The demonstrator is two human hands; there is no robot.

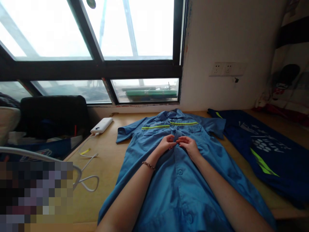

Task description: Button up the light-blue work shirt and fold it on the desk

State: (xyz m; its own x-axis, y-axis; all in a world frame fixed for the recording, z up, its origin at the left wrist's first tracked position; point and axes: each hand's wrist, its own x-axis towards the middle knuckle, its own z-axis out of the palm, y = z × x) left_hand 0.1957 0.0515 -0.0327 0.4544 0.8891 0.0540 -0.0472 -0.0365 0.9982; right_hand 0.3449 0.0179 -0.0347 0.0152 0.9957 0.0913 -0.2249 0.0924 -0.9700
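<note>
A blue short-sleeved work shirt point(154, 180) with yellow reflective strips across the chest lies front up on the table, its collar toward the window. Both hands meet at its front placket, just under the chest strips. My left hand point(167, 142) pinches the placket edge, a beaded bracelet on its wrist. Close beside it, my right hand point(187, 145) pinches the same placket from the other side. Whatever button sits between the fingertips is hidden. Lower on the placket, a button point(180, 172) shows.
A dark blue garment point(265, 145) with white print lies on the table point(106, 154) at right. At left are a white power bank point(101, 125) and its white cable point(90, 157). Behind stand a window and a wall with sockets point(228, 69). A black chair back point(55, 112) is far left.
</note>
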